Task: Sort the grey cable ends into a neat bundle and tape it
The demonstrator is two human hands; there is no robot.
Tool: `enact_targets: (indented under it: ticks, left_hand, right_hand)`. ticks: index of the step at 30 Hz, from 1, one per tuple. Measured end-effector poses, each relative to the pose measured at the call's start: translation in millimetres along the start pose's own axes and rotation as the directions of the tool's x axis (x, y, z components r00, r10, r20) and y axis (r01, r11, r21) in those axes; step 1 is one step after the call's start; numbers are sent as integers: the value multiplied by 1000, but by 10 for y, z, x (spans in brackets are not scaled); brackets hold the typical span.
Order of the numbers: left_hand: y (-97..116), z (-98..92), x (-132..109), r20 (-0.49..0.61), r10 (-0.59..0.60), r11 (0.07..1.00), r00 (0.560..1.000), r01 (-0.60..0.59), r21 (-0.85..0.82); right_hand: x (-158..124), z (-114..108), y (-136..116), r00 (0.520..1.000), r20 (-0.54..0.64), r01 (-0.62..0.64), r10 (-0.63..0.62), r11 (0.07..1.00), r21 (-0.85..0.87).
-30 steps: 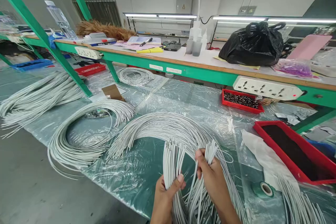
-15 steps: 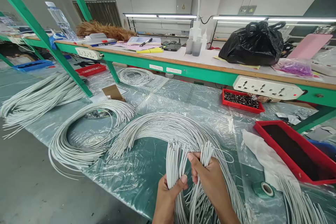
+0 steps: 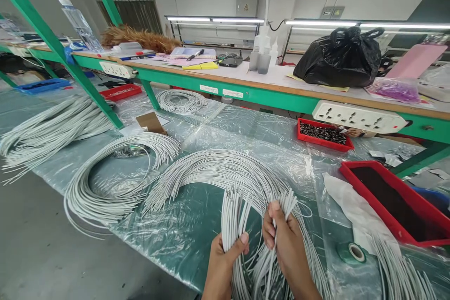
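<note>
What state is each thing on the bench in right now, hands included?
left hand: shut on a bunch of white cables, ends up
right hand: shut on a second bunch, ends fanned
near red tray: open, inside dark
far red tray: holds small dark parts
green tape roll: lying flat
black bag: tied shut
cable loop: lying loose on plastic sheet

We stand in a factory assembly workshop, cable work by the look of it. Bundles of grey cables (image 3: 116, 183) lie across a plastic-covered workbench (image 3: 218, 126) framed in green steel. Power strips (image 3: 358, 117) run along the upper shelf edge. Red parts trays (image 3: 324, 134), strip lights (image 3: 214, 19) and a wall electrical box (image 3: 246, 2) confirm it.
</note>
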State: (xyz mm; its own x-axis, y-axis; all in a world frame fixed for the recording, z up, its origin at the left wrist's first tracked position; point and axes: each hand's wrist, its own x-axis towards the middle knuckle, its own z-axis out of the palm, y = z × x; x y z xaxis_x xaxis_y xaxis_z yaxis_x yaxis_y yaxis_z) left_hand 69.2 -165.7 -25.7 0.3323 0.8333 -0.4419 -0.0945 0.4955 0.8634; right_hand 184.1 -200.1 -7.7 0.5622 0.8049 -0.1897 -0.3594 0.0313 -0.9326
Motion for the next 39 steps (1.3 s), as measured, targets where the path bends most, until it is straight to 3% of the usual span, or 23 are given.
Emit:
enact_targets:
  ticks: [4, 8, 14, 17, 22, 25, 31, 35, 39]
  left_hand:
    - [36, 35, -25, 5, -10, 1000, 1000, 10, -20]
    - [29, 40, -26, -8, 9, 998, 1000, -10, -59]
    - [-19, 23, -4, -85, -19, 994, 996, 10, -105]
    - [-27, 44, -12, -97, -14, 993, 995, 2, -122]
    - [-37, 61, -11, -55, 23, 993, 998, -29, -115]
    - [-37, 39, -1, -61, 24, 994, 998, -30, -104]
    - [-30, 14, 0, -125, -33, 994, 992, 20, -105]
    - [-50, 21, 6, -75, 3, 996, 997, -10, -90]
    - [-63, 20, 11, -14, 22, 994, 1000, -23, -107]
  right_hand:
    - [-2, 70, -72, 999, 47, -17, 22, 994, -110]
    - [7, 113, -101, 999, 22, -36, 41, 983, -179]
    - [-9, 59, -22, 992, -125, 3, -9, 999, -49]
    - [-9, 31, 7, 998, -64, 18, -21, 999, -42]
    - [9, 87, -33, 997, 75, 2, 13, 980, -197]
    - [18, 107, -53, 997, 76, 14, 5, 966, -258]
    - [0, 61, -19, 993, -81, 59, -80, 971, -231]
    - [3, 85, -24, 999, 24, 37, -33, 987, -160]
    - [26, 135, -36, 998, 65, 14, 0, 977, -214]
